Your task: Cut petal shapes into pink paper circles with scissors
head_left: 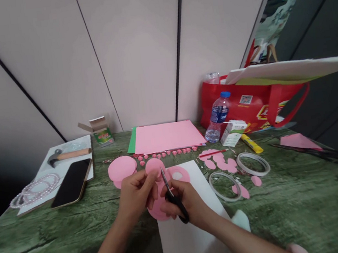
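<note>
My left hand [139, 191] pinches a round pink paper piece [154, 165] by its lower edge. In my right hand [184, 200] is a pair of scissors [175, 199] with black handles, its blades pointing up at the right edge of that piece. Below both hands, more pink paper discs [158, 210] lie over a white sheet [183, 239], partly hidden by my fingers. A pink paper ring [182, 173] rests just behind my right hand. To the left of my left hand sits a stack of pink paper circles [121, 168].
Small pink rolled pieces [178, 152] line up before stacked pink sheets [167, 135]. Rightward lie tape rolls [227, 197], paper scraps [221, 165], a glue tube [252, 144], a water bottle [217, 116] and a red bag [246, 104]. A phone [73, 182], hammer [67, 154] and beads [36, 190] are left.
</note>
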Demonstrator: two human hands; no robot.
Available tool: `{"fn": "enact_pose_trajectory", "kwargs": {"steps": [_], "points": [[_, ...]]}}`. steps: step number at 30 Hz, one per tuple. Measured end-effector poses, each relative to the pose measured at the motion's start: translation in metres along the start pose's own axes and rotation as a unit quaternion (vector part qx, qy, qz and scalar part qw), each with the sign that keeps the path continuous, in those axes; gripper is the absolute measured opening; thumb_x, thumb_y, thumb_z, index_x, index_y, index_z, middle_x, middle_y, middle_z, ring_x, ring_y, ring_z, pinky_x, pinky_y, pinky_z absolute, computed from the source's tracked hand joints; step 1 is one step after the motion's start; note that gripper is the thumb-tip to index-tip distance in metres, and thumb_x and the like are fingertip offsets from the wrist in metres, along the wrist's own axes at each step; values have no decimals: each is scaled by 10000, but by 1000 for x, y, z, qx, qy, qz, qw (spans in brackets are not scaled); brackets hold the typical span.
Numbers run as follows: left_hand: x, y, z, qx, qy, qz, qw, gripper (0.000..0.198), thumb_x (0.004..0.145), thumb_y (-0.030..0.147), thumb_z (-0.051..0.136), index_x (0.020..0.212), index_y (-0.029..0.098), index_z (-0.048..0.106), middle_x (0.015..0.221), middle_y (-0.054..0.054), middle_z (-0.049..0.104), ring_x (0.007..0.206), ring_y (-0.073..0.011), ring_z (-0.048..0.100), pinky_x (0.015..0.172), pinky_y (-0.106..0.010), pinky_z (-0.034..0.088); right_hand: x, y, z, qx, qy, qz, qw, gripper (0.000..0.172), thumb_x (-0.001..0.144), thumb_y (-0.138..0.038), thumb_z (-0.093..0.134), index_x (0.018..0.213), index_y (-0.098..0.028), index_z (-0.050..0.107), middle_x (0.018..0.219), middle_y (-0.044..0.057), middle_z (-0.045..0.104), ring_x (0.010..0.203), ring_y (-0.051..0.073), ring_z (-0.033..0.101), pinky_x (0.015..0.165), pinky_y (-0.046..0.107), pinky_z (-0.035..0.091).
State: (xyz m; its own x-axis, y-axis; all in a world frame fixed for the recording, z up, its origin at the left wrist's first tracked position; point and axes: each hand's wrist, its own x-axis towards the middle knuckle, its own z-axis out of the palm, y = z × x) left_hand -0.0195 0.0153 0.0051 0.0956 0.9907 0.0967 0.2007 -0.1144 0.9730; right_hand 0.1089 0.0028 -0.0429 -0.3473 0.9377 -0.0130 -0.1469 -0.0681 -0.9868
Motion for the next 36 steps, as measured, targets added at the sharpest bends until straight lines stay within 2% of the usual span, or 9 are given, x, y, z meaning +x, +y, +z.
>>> {"fn": "enact_pose_trajectory", "kwargs": {"steps": [5, 10, 20, 29, 36], "points": [[0, -4, -1, 21, -44, -10, 999, 337, 722, 340, 523, 454, 153, 441, 316, 59, 472, 215, -40, 372, 238, -135, 227, 2, 1, -4, 14, -18, -36, 999, 419, 504, -301, 742, 802, -175, 475, 549, -61, 479, 467, 68, 407, 450, 188, 336], [-1, -5, -2, 24, -91, -19, 995, 338, 746, 359, 492, 482, 155, 439, 328, 55, 490, 198, -35, 351, 230, -132, 213, 2, 1, -4, 10, -8, -57, 998, 399, 524, -282, 736, 809, -173, 479, 601, -44, 484, 535, 89, 432, 499, 201, 344], [-1, -5, -4, 21, -84, -16, 996, 281, 746, 341, 495, 540, 153, 464, 310, 68, 471, 203, -34, 342, 236, -125, 211, 2, 2, -5, 39, -22, -39, 998, 338, 536, -240, 724, 749, -169, 472, 460, -103, 372, 414, 40, 281, 398, 165, 236], [1, -5, -6, 52, -96, -6, 994, 313, 766, 340, 468, 519, 154, 417, 325, 68, 468, 214, -31, 348, 248, -125, 234, 2, 1, -5, 3, 15, 2, 1000, 310, 529, -287, 713, 699, -156, 490, 427, -66, 498, 355, 72, 453, 348, 165, 331], [7, -12, -9, 59, -99, -25, 993, 339, 761, 372, 469, 507, 152, 427, 347, 67, 472, 230, -36, 372, 255, -132, 259, 5, 5, -9, -7, 50, 26, 998, 288, 543, -319, 703, 677, -147, 514, 378, -74, 479, 304, 69, 450, 284, 142, 313]]}}
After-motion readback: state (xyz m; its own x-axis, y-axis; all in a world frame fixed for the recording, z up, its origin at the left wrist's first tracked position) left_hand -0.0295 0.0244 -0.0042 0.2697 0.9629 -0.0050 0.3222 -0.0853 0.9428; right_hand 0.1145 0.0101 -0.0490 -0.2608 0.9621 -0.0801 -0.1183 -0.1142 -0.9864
